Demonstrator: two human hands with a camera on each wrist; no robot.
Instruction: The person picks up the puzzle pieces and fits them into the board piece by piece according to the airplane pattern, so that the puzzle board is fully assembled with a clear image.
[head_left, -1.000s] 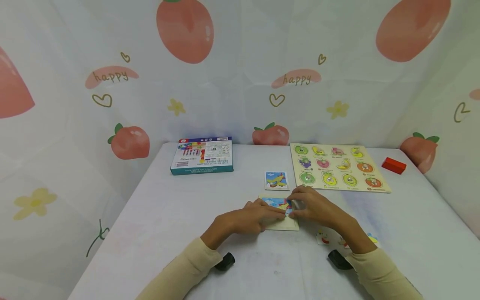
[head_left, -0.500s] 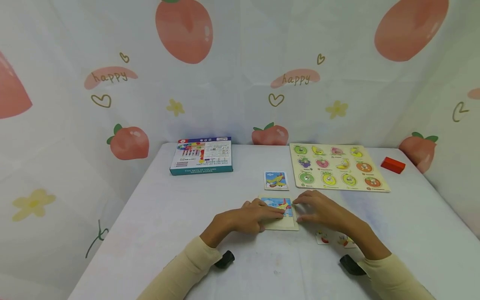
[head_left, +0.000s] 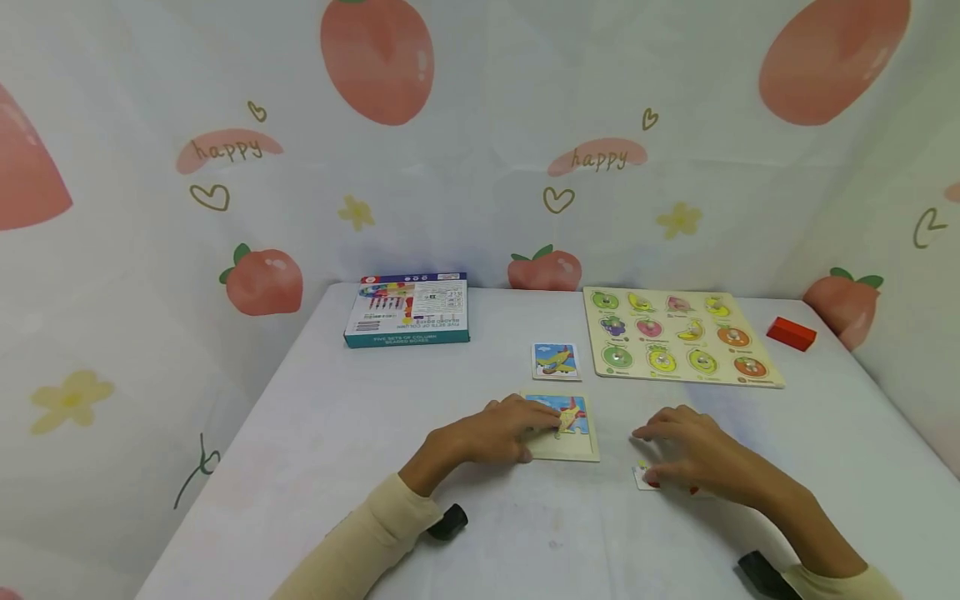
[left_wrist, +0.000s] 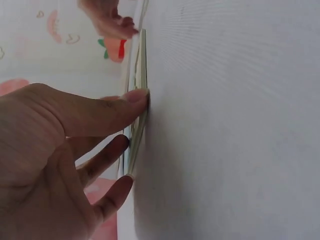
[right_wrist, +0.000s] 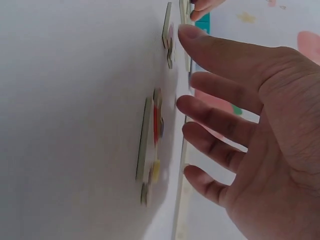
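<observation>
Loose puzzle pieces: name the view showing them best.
Right wrist: the right hand covers none of the loose puzzle pieces, though they show nearly edge-on. Head: that hand hides most of them, leaving bits of printed faces. Left wrist: none can be made out.

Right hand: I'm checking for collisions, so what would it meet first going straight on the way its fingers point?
The right hand would probably meet the pale, rectangular wooden puzzle tray first; the hand's height is unclear, so it might pass above.

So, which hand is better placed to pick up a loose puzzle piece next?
Probably the right hand, open and close to the loose pieces; the left hand grips the puzzle board.
</observation>
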